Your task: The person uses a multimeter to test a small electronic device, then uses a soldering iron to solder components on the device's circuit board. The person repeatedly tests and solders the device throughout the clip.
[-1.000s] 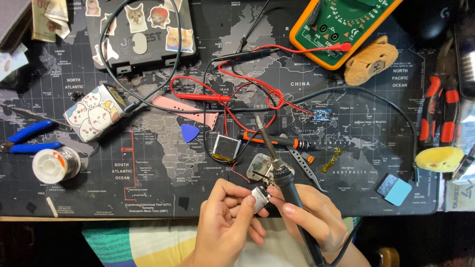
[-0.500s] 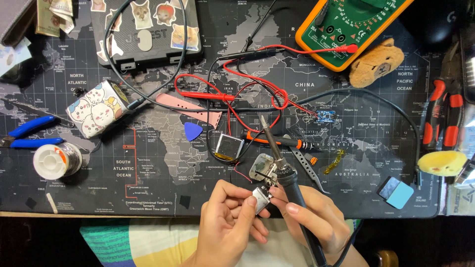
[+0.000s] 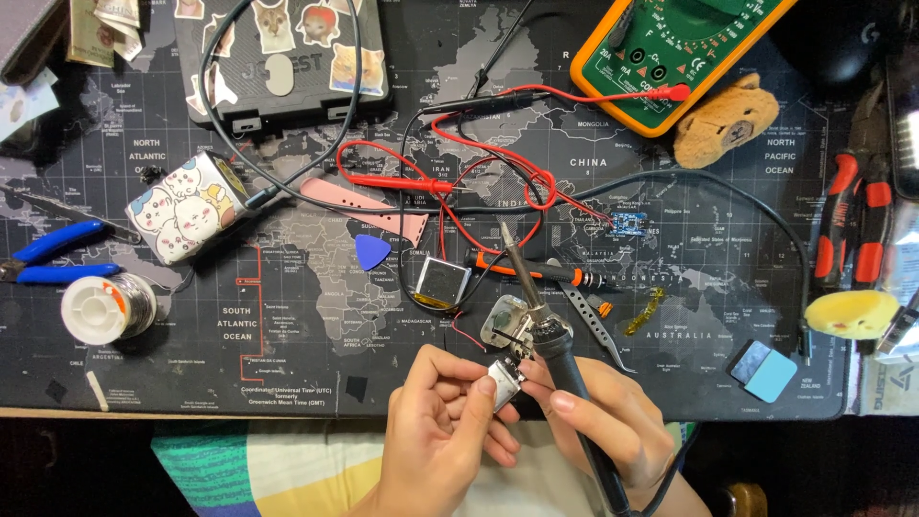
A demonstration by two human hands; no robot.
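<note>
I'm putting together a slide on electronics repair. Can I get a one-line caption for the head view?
Left hand pinches a small metal part; right hand holds a soldering iron over a world-map mat.

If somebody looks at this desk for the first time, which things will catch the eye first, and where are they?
At the bottom centre, the left hand pinches a small silver part while the right hand holds a soldering iron, tip pointing up. At the top right lies an orange-cased multimeter, its red leads looping over the world-map desk mat.
</note>
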